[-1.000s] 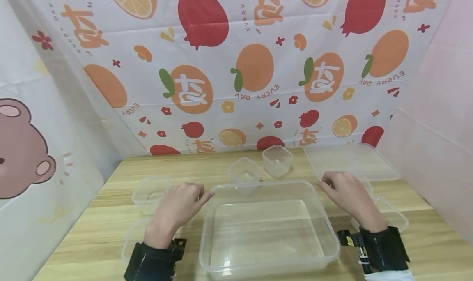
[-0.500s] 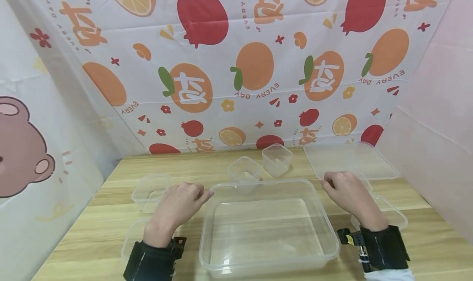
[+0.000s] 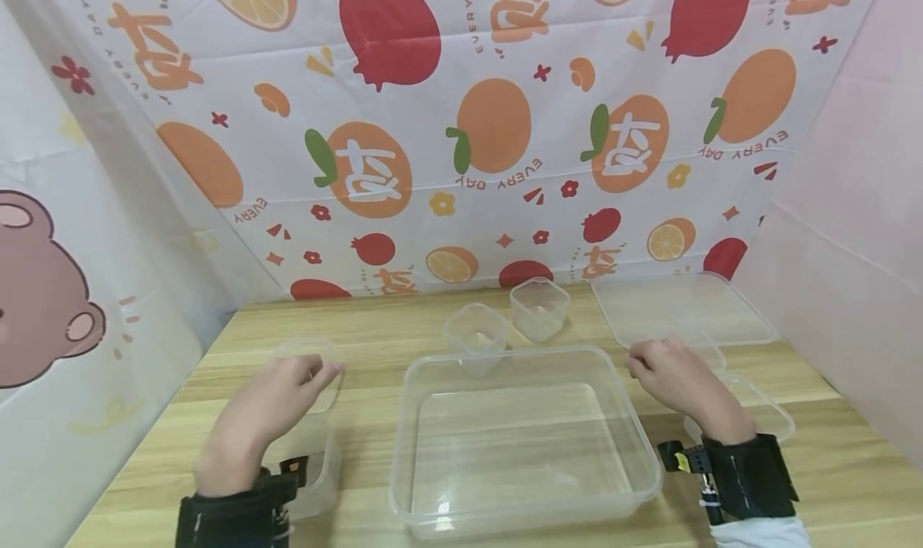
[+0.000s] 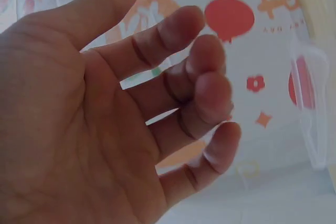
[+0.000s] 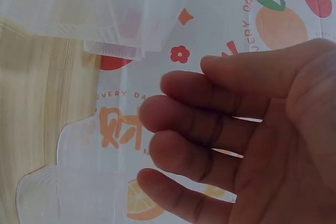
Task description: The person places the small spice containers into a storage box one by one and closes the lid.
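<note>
A large clear plastic food container [image 3: 530, 516], uncovered, stands in the middle of the table. To its left, my left hand [image 3: 270, 408] hovers by two small clear containers, a nearer one [image 3: 320, 484] and a farther one [image 3: 326, 396] that the hand partly hides. In the left wrist view that hand's fingers [image 4: 178, 77] are loosely bent with nothing in them. My right hand [image 3: 681, 384] hangs right of the large container's far corner, overlapping a small clear lid [image 3: 707, 348]. Its fingers [image 5: 189, 119] curve loosely around nothing in the right wrist view.
Two small clear cups, one [image 3: 476, 328] and another [image 3: 539, 312], stand behind the large container. A large flat lid [image 3: 685, 308] lies at the back right, and another small lid [image 3: 767, 412] lies beside my right wrist. Fruit-print cloth [image 3: 433, 155] hangs behind the wooden table [image 3: 180, 452].
My left hand has moved left, away from the large container's rim, and the nearer small container shows more fully. My right hand has barely moved.
</note>
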### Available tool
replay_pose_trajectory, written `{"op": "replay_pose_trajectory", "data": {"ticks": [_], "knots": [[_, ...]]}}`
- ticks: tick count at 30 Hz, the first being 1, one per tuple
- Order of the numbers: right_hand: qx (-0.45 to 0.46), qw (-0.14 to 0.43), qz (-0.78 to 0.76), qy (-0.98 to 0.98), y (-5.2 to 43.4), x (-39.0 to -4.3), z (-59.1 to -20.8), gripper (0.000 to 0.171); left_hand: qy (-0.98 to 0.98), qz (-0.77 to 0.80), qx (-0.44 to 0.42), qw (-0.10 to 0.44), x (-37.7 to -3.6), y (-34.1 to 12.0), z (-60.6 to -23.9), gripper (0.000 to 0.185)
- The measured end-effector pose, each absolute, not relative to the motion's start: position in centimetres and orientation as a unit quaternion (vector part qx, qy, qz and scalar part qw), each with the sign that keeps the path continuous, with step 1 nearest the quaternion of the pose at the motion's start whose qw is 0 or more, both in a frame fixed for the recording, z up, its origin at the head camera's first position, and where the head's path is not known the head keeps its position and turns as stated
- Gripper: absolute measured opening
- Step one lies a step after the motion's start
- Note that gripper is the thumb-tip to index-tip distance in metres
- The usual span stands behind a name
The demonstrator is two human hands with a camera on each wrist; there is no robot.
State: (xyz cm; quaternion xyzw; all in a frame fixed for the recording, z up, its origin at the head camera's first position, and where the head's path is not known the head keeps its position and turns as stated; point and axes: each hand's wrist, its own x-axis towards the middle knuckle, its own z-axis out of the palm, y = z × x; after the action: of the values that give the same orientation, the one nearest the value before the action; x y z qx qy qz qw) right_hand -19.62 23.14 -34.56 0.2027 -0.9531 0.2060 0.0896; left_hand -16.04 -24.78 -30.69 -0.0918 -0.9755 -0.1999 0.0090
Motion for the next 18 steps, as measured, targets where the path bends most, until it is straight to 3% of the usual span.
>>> {"op": "replay_pose_trajectory", "data": {"ticks": [8,18], "knots": [[0.201,-0.029,0.26,-0.944,23.1,-19.6,-34.3,0.025,-0.983,-0.175,-0.049,-0.021,-15.5,-27.5,-30.2,0.045],[0.201,-0.103,0.314,-0.922,23.3,-19.5,-34.7,0.033,-0.984,-0.169,-0.027,-0.052,-15.1,-29.0,-30.3,0.047]]}}
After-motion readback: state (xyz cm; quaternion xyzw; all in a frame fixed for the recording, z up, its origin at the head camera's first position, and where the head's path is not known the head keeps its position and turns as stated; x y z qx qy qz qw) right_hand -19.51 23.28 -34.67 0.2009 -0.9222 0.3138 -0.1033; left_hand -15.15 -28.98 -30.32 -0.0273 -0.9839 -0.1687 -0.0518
